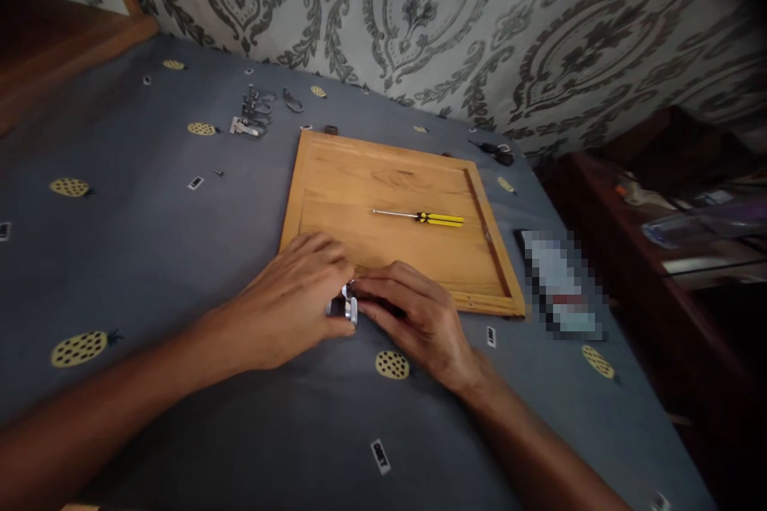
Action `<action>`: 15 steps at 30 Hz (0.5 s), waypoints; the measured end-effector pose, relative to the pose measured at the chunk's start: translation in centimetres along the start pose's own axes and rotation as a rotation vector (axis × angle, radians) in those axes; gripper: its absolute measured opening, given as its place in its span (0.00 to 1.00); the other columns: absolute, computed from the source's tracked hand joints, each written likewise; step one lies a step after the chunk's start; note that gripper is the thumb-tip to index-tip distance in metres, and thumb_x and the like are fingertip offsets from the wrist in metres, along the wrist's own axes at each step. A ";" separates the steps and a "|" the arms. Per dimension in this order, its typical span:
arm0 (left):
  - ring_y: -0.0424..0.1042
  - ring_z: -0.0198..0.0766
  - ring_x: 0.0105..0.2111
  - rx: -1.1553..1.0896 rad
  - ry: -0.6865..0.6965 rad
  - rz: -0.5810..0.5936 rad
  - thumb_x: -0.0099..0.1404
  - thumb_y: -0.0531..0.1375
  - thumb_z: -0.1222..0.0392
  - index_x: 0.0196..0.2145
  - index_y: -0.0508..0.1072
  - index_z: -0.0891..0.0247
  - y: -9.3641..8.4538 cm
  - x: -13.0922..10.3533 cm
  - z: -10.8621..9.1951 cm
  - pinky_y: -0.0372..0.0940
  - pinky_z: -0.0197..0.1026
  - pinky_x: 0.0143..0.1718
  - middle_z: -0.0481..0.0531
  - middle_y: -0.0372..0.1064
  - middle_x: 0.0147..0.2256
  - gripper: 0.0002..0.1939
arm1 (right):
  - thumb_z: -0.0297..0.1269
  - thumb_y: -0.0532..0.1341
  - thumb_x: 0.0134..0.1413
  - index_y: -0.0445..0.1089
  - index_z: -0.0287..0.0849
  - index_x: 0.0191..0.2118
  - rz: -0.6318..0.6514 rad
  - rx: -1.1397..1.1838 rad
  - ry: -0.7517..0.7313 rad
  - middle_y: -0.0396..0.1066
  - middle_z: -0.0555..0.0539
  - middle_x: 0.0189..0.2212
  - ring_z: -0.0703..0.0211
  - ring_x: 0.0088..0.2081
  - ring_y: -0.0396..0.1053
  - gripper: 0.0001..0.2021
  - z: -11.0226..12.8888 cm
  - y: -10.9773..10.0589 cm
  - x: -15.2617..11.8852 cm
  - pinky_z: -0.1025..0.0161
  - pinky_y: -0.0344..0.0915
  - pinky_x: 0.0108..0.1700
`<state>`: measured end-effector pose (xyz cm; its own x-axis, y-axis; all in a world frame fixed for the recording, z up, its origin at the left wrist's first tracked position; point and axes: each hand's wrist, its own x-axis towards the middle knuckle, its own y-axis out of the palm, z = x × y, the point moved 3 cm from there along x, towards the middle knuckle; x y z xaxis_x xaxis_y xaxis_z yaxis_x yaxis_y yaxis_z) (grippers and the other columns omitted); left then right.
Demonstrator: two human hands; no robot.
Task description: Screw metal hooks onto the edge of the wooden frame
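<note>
My left hand (300, 299) is closed on a small shiny metal piece (351, 310) at the near edge of a framed wooden panel (359, 176). Close beside it, my right hand (413, 315) has its fingers bent together at the piece's right side; what lies between its fingertips is hidden. The panel rests flat on the grey patterned cloth. On the panel lies a screwdriver (440, 219) with a yellow and black handle, its shaft pointing left.
Several metal hinges (252, 116) lie at the back left, with a small screw (219, 172) nearer. Black scissors (497, 152) lie behind the panel's right corner. A blurred-out flat object (560, 283) is right of it. A dark red shelf (635, 215) stands beyond the cloth's right edge.
</note>
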<state>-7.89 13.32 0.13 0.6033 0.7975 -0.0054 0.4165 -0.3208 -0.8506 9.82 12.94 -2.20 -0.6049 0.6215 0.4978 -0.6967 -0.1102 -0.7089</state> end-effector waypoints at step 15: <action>0.67 0.48 0.47 0.008 0.011 -0.028 0.59 0.74 0.57 0.31 0.65 0.62 0.2 -0.1 0.2 0.64 0.50 0.49 0.52 0.69 0.41 0.20 | 0.25 0.62 0.65 0.77 0.39 0.44 -0.028 0.028 -0.024 0.79 0.44 0.38 0.61 0.38 0.76 0.06 0.2 0.4 0.1 0.63 0.75 0.40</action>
<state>-8.01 13.26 -0.18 0.5991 0.8003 0.0240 0.4276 -0.2944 -0.8547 9.37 12.79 -2.36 -0.5941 0.6057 0.5294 -0.7237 -0.1152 -0.6804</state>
